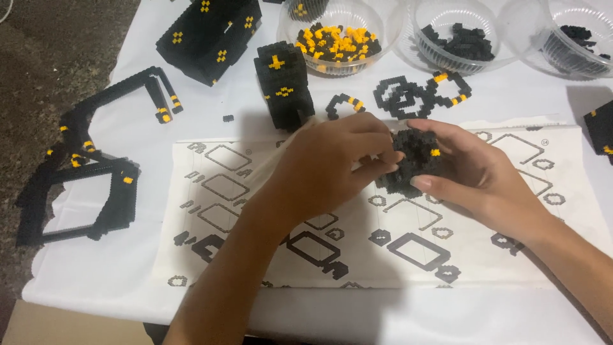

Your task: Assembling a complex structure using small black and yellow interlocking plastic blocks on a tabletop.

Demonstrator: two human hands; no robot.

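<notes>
Both hands meet over a printed instruction sheet [255,191] on a white table. My right hand [476,172] cradles a small black brick assembly [415,156] with one yellow stud on its top. My left hand [335,163] pinches the same assembly from the left side, fingertips pressed on its edge. Just beyond the hands lie flat black ring-shaped pieces with yellow marks [418,92] and a small black arc [343,103].
A black block tower with yellow marks [284,83] and a larger black box [207,35] stand at the back. Clear bowls hold yellow and black bricks [338,41] and black bricks [456,39], [575,41]. Black frames [83,204], [147,89] lie at left.
</notes>
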